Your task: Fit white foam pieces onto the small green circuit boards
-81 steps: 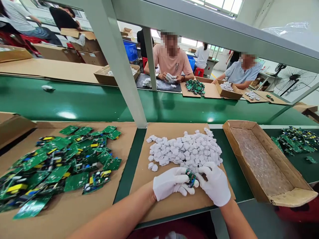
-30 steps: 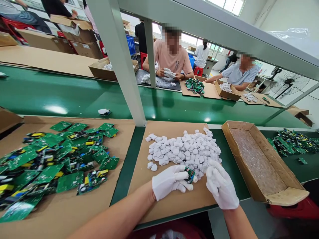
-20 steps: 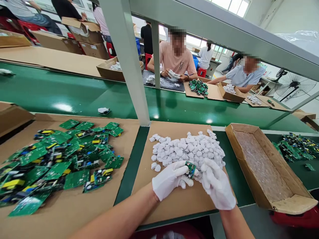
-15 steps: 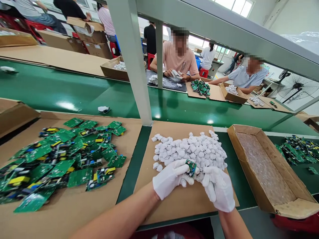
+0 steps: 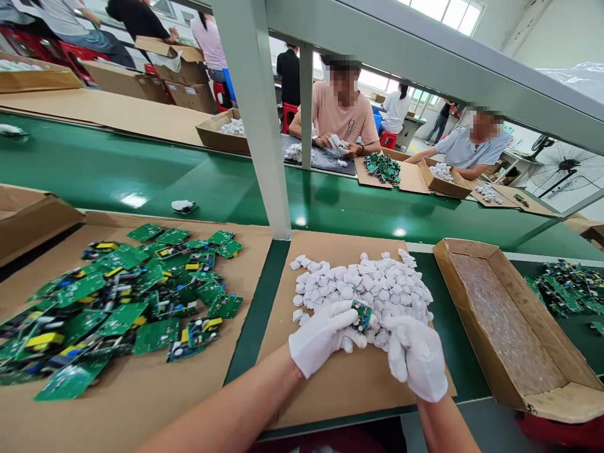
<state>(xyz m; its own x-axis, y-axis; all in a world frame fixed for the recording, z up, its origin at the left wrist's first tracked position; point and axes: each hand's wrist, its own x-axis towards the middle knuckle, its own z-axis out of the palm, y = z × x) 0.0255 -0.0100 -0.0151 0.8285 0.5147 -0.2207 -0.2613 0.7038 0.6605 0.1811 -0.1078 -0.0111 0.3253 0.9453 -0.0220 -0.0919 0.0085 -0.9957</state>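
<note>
**Circuit board (image 5: pixel 362 316) clamped in left hand (image 5: pixel 323 335), right hand (image 5: pixel 418 353) just beside**

Far left: cardboard box (image 5: pixel 38 220), cut off by the frame edge. Next: left board pile (image 5: pixel 127 302), green PCBs with yellow and blue parts, heaped on left cardboard sheet (image 5: pixel 160 384). Behind it, white-topped item (image 5: pixel 183 206) lies on green belt (image 5: pixel 226 195). Then gray post (image 5: pixel 259 119); co-worker in pink shirt (image 5: pixel 340 116) sits across the belt, right of it.

Center: white pieces (image 5: pixel 363 283) heaped on right cardboard sheet (image 5: pixel 349 390), toward its far side. Left hand, white glove, at near side of heap, thumb and fingers closed on the board. Board is small, tilted, parts showing, held in front of the white pieces. Right hand, also gloved, fingers bent and pointing down-left, next to the board. Can't tell if anything is between its fingers.

Beyond: co-worker in light blue shirt (image 5: pixel 472 151) across the belt. Long cardboard tray (image 5: pixel 491 340) right of right hand, clear filling (image 5: pixel 512 327) too indistinct to identify. Far right: second board pile (image 5: pixel 570 288).
</note>
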